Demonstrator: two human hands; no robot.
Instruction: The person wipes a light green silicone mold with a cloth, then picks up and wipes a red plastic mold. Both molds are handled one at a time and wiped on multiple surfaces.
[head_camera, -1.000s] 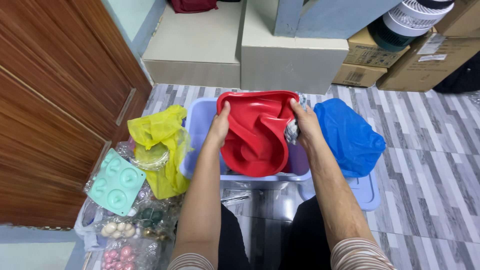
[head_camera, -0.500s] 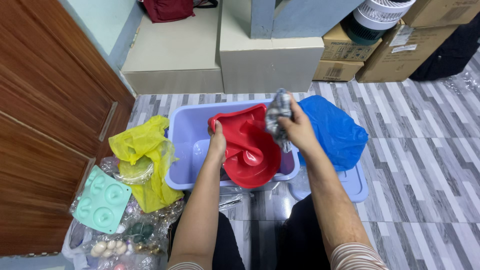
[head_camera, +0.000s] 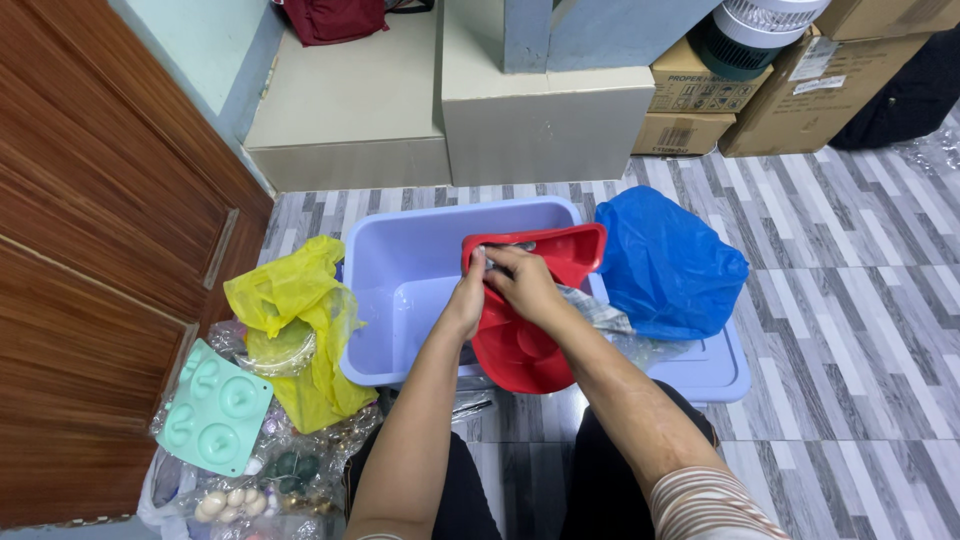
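Both hands meet at the red mould's (head_camera: 535, 330) upper rim over the lilac tub (head_camera: 400, 280), left hand (head_camera: 468, 300) closed on its edge, right hand (head_camera: 525, 285) pinching a grey cloth (head_camera: 595, 308) against it.

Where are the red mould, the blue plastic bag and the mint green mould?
red mould (head_camera: 520, 355), head view, lower curved part.
blue plastic bag (head_camera: 665, 265), head view, middle of its bulge.
mint green mould (head_camera: 215, 410), head view, centre between cavities.
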